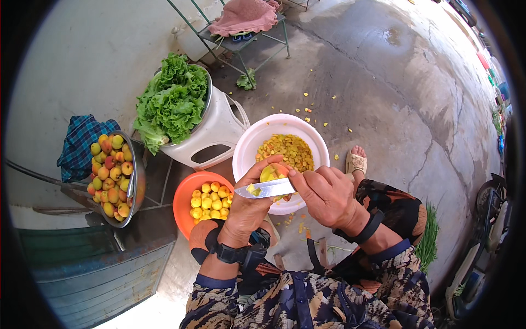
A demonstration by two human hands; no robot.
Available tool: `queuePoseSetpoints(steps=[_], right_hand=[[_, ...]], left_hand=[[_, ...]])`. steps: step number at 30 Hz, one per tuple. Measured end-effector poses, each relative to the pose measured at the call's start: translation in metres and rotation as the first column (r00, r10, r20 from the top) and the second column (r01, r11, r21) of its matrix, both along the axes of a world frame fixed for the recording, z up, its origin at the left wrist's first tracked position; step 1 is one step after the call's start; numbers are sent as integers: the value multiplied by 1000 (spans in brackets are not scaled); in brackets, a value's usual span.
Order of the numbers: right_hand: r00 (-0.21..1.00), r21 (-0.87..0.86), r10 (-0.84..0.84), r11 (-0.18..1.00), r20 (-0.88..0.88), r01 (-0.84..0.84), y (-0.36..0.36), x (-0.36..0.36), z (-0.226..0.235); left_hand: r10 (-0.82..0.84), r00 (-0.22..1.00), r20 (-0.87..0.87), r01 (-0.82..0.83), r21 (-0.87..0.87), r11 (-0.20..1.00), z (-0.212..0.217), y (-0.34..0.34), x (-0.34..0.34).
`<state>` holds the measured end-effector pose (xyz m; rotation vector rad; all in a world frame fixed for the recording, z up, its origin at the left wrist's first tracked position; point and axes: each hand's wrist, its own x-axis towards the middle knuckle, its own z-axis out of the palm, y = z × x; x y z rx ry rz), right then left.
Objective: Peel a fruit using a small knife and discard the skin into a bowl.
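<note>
My left hand (245, 213) is closed around a partly peeled apricot (273, 172), yellow with a reddish patch, over the near side of a pale pink basin (241, 147). In my right hand (330, 198) is a knife (269, 188), its broad blade pointing left across the front of the fruit. A bit of pale peel clings to the blade. My right thumb reaches toward the apricot; the knife's handle is hidden in my grip. Yellow-orange peelings (296, 152) lie in the basin. Left of it, an orange basin (181, 198) holds several peeled yellow apricots (211, 203).
At far left stands a metal bowl (140, 181) of unpeeled apricots (111, 174), near a blue checked cloth (82, 147). Lettuce (174, 101) fills a bowl on a white stool (220, 129). A metal rack (241, 45) stands behind. Peel scraps dot the concrete floor (378, 88).
</note>
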<state>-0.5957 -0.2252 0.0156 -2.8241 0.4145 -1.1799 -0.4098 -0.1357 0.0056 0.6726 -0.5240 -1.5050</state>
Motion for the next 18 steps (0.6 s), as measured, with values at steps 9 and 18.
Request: queuePoseSetpoints(steps=[9,18], right_hand=[[999,-34,23,999,-45,-25,2,-3,4],[986,85,-157,983,-56,161,-20,-10,-12]], left_hand=[[91,956,279,-109,51,993,-2,1,-6],[-15,976,218,-4,88,996,5,6,6]])
